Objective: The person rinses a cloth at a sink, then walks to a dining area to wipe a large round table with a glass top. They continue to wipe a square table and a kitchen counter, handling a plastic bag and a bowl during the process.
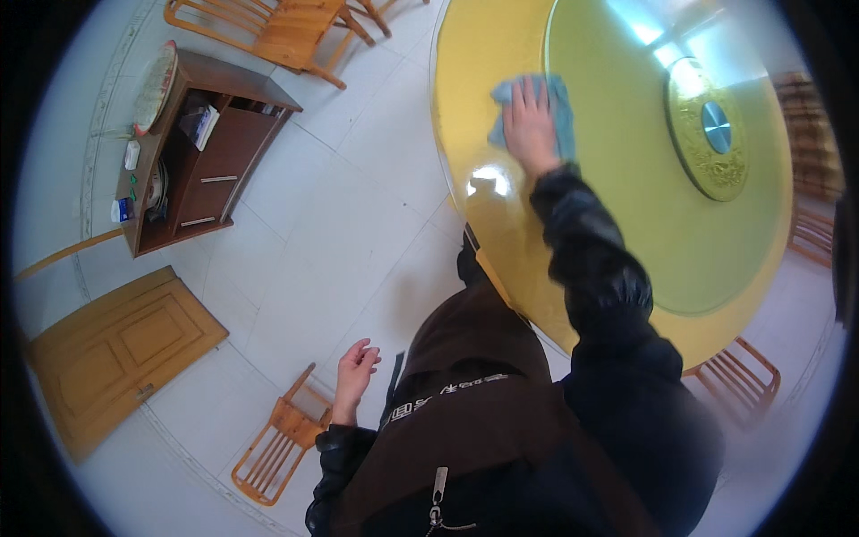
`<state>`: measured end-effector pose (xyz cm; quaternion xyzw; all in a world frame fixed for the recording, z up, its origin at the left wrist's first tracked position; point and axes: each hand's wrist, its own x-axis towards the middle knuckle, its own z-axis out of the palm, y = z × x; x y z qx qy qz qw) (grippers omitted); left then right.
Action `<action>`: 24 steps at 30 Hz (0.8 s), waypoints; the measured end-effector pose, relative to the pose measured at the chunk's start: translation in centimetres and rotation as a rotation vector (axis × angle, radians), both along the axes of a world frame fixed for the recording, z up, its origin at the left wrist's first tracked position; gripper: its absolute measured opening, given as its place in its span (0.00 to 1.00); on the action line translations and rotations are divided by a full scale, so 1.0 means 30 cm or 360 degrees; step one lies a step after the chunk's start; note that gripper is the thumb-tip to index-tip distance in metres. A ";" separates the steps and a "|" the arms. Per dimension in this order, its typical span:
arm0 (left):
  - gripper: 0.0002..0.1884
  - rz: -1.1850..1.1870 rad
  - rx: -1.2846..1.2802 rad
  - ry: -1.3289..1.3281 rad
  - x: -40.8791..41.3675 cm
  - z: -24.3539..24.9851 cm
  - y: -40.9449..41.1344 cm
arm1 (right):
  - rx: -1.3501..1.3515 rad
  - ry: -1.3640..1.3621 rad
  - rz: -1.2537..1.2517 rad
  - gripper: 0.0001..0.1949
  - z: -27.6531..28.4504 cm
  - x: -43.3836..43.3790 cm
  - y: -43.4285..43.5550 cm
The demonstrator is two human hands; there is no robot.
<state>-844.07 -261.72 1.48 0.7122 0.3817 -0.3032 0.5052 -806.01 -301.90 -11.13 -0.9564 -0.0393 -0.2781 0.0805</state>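
My right hand (532,127) lies flat on a blue-green cloth (566,124), pressing it against the round table (483,121) with a yellow top under clear glass. The cloth spreads beyond the fingers on both sides and touches the edge of the round glass turntable (624,221). A gold disc with a silvery centre (717,127) sits in the turntable's middle. My left hand (356,376) hangs over the floor beside the dark apron (470,416), with its fingers loosely curled and nothing in it.
Wooden chairs stand at the top left (288,30), lower left (302,419) and beyond the table at the lower right (738,376). A dark brown cabinet (228,134) holding dishes stands by the left wall, near a wooden door (127,356).
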 end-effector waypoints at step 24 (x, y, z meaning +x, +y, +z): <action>0.24 -0.1318 -0.0954 0.0633 0.961 -0.142 -0.323 | 0.1861 0.1102 -0.1135 0.17 0.267 -1.021 0.569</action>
